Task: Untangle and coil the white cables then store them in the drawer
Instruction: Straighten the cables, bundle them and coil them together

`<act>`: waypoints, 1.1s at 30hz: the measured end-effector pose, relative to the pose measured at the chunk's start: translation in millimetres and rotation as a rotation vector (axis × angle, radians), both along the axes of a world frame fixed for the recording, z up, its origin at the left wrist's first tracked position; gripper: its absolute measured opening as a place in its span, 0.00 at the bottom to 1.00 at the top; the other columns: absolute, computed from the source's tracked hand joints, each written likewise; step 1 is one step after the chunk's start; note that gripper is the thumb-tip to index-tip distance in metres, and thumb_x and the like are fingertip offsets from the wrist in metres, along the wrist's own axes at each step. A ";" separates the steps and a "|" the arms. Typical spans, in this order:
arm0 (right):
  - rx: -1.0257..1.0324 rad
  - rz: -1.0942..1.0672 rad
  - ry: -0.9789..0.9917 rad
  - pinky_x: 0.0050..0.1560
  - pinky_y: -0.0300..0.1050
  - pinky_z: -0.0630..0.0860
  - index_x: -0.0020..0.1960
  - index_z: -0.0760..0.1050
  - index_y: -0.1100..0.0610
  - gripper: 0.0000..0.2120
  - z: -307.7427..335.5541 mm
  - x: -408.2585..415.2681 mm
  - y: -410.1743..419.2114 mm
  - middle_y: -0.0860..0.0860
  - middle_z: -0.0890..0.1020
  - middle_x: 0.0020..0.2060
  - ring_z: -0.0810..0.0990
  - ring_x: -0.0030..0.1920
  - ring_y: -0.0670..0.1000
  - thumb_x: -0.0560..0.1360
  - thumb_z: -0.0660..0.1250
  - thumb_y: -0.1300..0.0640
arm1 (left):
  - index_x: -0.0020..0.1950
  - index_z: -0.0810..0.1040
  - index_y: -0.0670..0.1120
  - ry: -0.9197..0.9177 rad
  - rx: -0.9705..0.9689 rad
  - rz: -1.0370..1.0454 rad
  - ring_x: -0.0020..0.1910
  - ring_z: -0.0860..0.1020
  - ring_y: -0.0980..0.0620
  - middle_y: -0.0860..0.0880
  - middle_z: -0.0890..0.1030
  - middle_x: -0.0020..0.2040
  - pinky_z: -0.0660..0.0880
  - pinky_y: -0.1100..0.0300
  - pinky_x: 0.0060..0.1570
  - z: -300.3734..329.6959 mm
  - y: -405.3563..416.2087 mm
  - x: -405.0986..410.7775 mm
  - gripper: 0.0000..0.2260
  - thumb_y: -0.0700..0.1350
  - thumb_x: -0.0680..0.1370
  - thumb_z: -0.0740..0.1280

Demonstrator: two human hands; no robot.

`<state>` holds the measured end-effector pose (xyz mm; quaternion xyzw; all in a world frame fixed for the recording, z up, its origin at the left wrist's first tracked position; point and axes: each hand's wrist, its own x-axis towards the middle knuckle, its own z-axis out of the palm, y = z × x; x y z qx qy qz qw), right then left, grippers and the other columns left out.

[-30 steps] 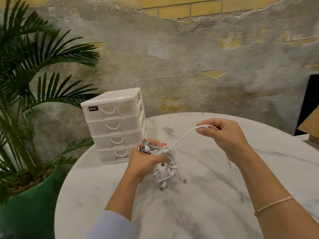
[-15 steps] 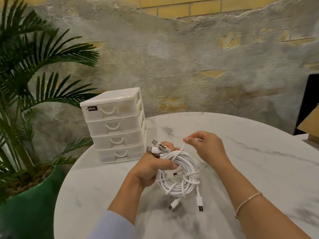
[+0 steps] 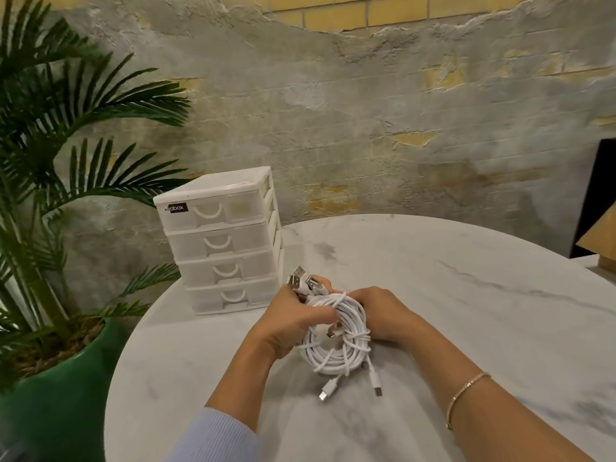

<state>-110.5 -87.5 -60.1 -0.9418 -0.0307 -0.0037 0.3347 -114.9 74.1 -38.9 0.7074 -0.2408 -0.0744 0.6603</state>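
A bundle of white cables is wound into a round coil just above the marble table. My left hand grips the coil's left side, with several USB plugs sticking up past its fingers. Against the coil's upper right side, my right hand has its fingers closed on the strands. Three loose plug ends hang below the coil. To the left stands a white four-drawer box, every drawer shut.
A palm in a green pot stands off the table's left edge. A rough plastered brick wall runs behind. A dark panel and a tan cardboard shape sit at the far right.
My right hand came down and left from holding a cable strand out, laying it onto the coil. The coil has grown rounder and both hands now meet at it.
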 end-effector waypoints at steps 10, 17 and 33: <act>0.207 -0.209 -0.202 0.34 0.28 0.66 0.50 0.80 0.54 0.09 19.4 -8.1 -12.7 0.47 0.78 0.39 0.74 0.39 0.44 0.72 0.72 0.53 | 0.31 0.77 0.47 0.048 -0.021 0.265 0.34 0.76 0.49 0.48 0.78 0.31 0.74 0.56 0.39 -0.8 -2.7 4.1 0.08 0.35 0.60 0.70; 0.174 -0.034 -0.235 0.30 0.31 0.70 0.37 0.81 0.50 0.03 38.7 -27.6 22.2 0.42 0.76 0.27 0.74 0.28 0.40 0.69 0.73 0.53 | 0.34 0.76 0.43 0.090 -0.171 0.446 0.29 0.76 0.49 0.47 0.78 0.29 0.74 0.60 0.32 -1.7 -5.0 8.2 0.11 0.28 0.66 0.72; 0.372 -0.226 -0.044 0.29 0.41 0.61 0.25 0.63 0.55 0.17 38.3 -31.5 36.6 0.50 0.66 0.23 0.65 0.27 0.50 0.66 0.69 0.57 | 0.37 0.76 0.44 0.111 -0.323 0.299 0.31 0.81 0.51 0.46 0.81 0.32 0.78 0.61 0.34 -2.1 -9.8 4.2 0.11 0.28 0.68 0.72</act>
